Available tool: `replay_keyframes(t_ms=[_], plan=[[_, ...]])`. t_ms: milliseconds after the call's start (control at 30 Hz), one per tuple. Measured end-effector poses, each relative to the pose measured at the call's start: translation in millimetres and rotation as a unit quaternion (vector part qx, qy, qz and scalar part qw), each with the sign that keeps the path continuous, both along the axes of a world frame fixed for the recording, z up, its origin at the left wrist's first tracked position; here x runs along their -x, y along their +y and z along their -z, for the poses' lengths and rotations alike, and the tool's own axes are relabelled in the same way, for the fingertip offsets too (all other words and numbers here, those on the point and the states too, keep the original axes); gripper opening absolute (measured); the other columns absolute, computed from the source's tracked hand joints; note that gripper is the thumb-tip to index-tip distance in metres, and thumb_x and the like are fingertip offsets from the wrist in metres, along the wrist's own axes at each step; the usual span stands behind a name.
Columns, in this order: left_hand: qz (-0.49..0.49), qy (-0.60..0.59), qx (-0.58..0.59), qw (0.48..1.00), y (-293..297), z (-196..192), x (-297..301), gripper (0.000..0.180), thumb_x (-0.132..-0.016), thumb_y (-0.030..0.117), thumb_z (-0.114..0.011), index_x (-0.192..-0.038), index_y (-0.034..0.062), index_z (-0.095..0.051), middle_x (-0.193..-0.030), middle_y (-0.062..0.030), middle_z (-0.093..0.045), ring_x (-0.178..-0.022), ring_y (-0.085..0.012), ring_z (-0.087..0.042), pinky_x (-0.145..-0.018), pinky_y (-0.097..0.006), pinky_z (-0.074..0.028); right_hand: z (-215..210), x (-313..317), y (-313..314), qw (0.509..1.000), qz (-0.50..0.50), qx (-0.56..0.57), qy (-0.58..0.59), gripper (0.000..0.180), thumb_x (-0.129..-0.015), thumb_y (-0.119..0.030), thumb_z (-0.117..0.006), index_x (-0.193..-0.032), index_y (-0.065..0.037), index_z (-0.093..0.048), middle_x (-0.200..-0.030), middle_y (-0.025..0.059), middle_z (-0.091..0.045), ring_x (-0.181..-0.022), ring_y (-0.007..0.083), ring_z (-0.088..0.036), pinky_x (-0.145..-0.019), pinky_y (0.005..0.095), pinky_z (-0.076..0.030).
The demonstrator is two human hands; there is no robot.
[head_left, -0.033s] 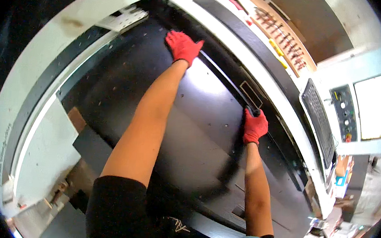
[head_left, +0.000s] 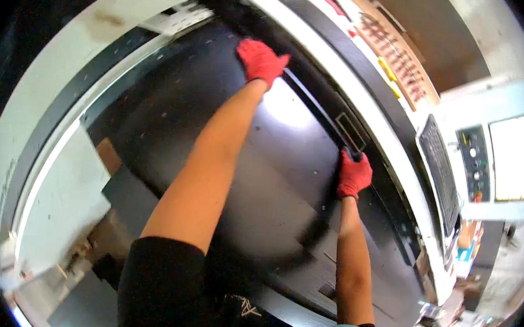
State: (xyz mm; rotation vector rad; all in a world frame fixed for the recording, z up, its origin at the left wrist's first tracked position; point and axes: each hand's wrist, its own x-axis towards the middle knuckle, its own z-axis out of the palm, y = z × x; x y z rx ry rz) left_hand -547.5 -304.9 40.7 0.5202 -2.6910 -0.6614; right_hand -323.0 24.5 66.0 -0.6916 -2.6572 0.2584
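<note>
A large glossy black panel (head_left: 275, 158) with small specks on it spreads beneath my arms. On its far part lies my left hand (head_left: 261, 62) in a red glove, fingers stretched out and thumb apart, beside the panel's bright far edge. My right hand (head_left: 354, 176), gloved in red too, is at the same edge further right. Its fingers are bent, and dark patches show at their tips; what they close on cannot be made out. Just beyond it is a thin rectangular outline (head_left: 349, 131) on the dark strip behind the edge.
A pale machine frame (head_left: 38, 88) curves round the left side, with a perforated metal bracket (head_left: 184, 21) at its top. Beyond the panel runs a white ledge (head_left: 339, 64) with a black bar, a wooden tool rack (head_left: 402, 57) and a keyboard (head_left: 439, 173). A control panel (head_left: 474, 160) hangs far right.
The whole view has shifted slightly, so the scene sits a little further right. Both hands keep their places on the panel.
</note>
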Motion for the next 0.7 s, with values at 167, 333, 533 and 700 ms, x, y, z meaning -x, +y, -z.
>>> replay_keyframes(t_ms=[167,333,533,700], plan=[[0.069,-0.004,-0.021,0.997,-29.1,10.4,-17.8,0.132,-0.075,0.09,-0.06,-0.161,-0.0079,-0.039,-0.172,-0.0355,-0.023,-0.16,-0.0538,-0.016,-0.128,-0.071,0.0,-11.1,-17.5,-40.9,0.998,0.026,0.058,-0.028,0.085,-0.07,-0.071,-0.086,-0.126,-0.008,-0.078,-0.127,0.0159,-0.077,-0.114,0.0375,-0.073,-0.095,0.0523,-0.059],[0.223,0.014,0.01,0.975,-3.5,-6.7,-22.8,0.147,-0.064,0.09,-0.073,-0.157,-0.0178,-0.037,-0.168,-0.0401,-0.027,-0.16,-0.0546,-0.018,-0.131,-0.064,-0.007,6.3,-27.7,45.5,0.998,0.051,0.031,0.013,0.084,-0.074,-0.078,-0.08,-0.121,-0.009,-0.08,-0.119,0.0123,-0.08,-0.105,0.035,-0.075,-0.091,0.0503,-0.058],[0.164,-0.06,0.093,0.98,-25.6,-18.6,11.8,0.147,-0.064,0.089,-0.074,-0.153,-0.0226,-0.037,-0.166,-0.0405,-0.031,-0.159,-0.0542,-0.022,-0.13,-0.066,-0.01,-2.7,11.7,10.6,0.999,0.034,0.007,-0.034,0.08,-0.078,-0.074,-0.08,-0.126,-0.01,-0.079,-0.123,0.0137,-0.079,-0.109,0.0366,-0.074,-0.094,0.0499,-0.057],[0.187,0.129,0.0,0.974,-60.7,10.3,-19.8,0.146,-0.061,0.088,-0.074,-0.153,-0.0212,-0.039,-0.162,-0.0436,-0.034,-0.155,-0.0588,-0.027,-0.129,-0.067,-0.011,31.1,5.4,20.1,0.997,0.054,-0.043,0.041,0.084,-0.077,-0.077,-0.079,-0.131,-0.012,-0.076,-0.122,0.0146,-0.079,-0.106,0.0376,-0.075,-0.091,0.0472,-0.059]])
